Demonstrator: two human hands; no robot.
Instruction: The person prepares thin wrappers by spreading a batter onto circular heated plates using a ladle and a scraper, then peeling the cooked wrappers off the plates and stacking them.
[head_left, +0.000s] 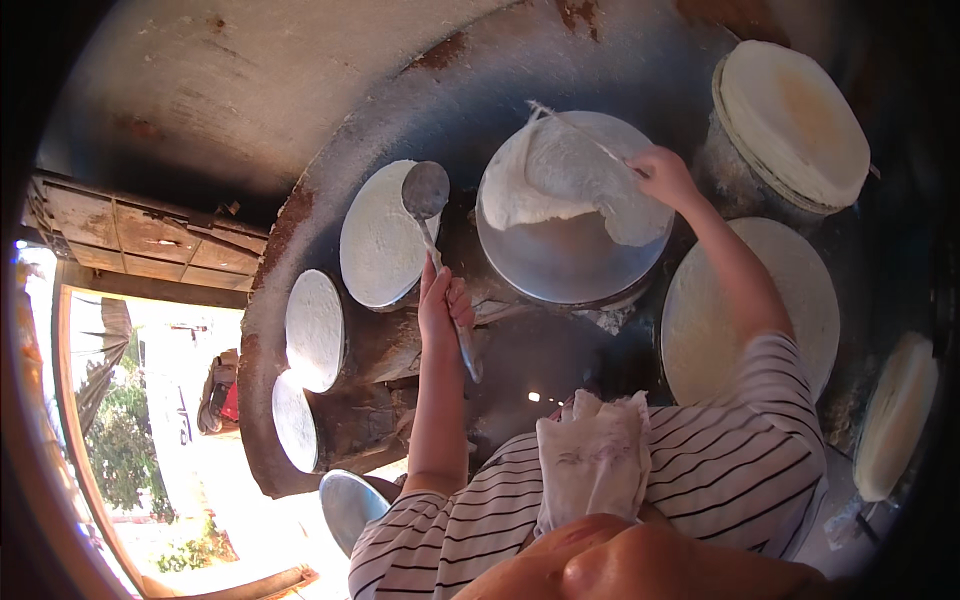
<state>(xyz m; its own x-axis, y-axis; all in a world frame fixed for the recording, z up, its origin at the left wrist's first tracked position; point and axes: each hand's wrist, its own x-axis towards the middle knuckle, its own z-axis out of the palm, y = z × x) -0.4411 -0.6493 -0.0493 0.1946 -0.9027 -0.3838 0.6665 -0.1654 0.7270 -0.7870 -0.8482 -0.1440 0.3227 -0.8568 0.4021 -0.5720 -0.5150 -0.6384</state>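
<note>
My left hand (444, 302) is closed round the handle of a metal ladle (426, 190), whose round bowl is over the edge of a pan covered with pale batter (386, 240). With my right hand (662, 178) I hold a thin stick (581, 129) across a larger round metal griddle (574, 259). A thin whitish flatbread (555, 184) lies partly folded on that griddle, its upper edge raised along the stick. Bare shiny metal shows on the griddle's near side.
Pale rounds cover a griddle (709, 330) under my right arm and smaller pans (315, 330) at left. A stack of flatbreads (795, 124) stands at upper right, another (896, 420) at lower right. A metal bowl (351, 510) is near my left elbow. A curved, rusty rim (262, 300) borders the pans.
</note>
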